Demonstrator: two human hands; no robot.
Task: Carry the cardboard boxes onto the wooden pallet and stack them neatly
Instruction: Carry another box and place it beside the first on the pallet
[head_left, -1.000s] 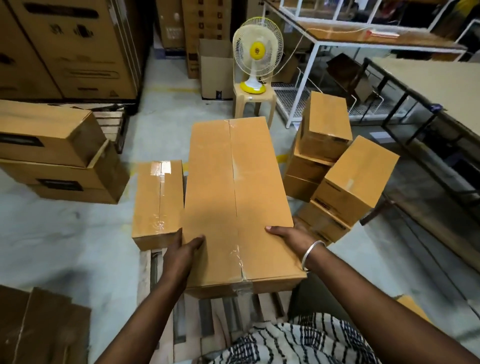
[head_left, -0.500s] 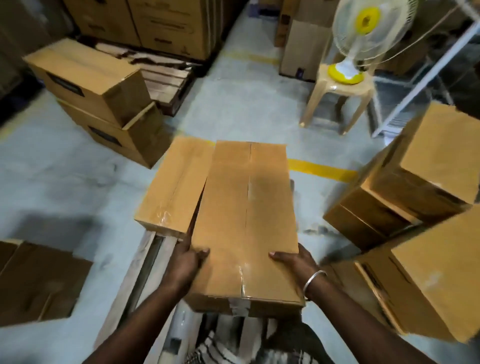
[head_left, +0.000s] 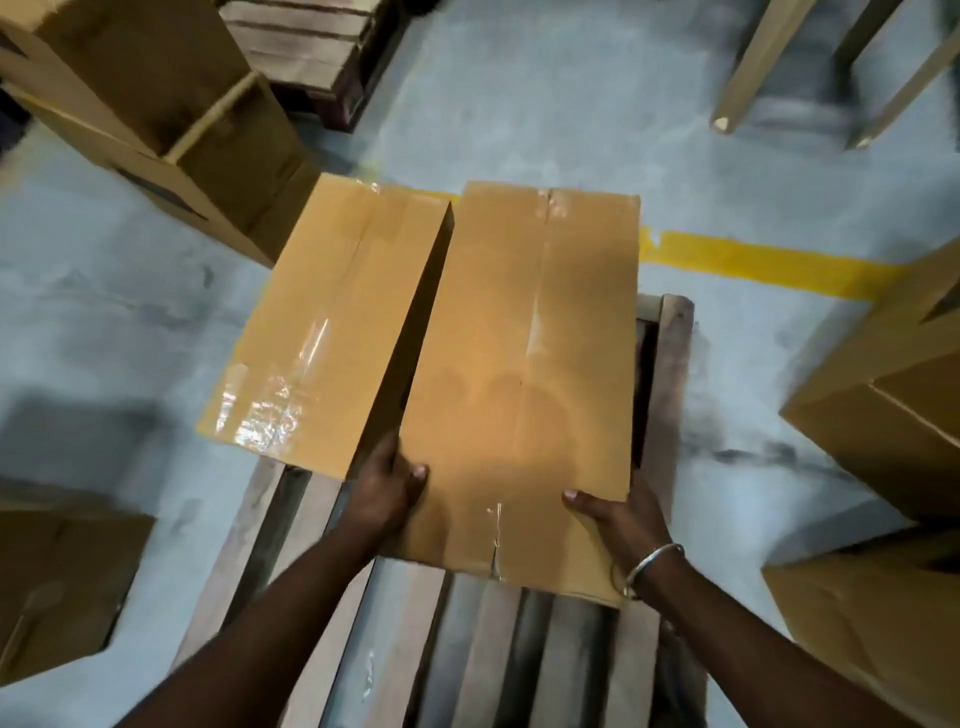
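While both hands grip it, the box (head_left: 524, 374) sits over the pallet (head_left: 467, 649), just beside a second box (head_left: 322, 332) on its left. Left hand (head_left: 387, 488) clasps the near left edge, thumb on top; right hand (head_left: 618, 519) clasps the near right corner. More boxes (head_left: 883, 415) stand at right.

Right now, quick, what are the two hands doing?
Left hand: closed on the near left edge of the big box.
Right hand: closed on the same box's near right corner.
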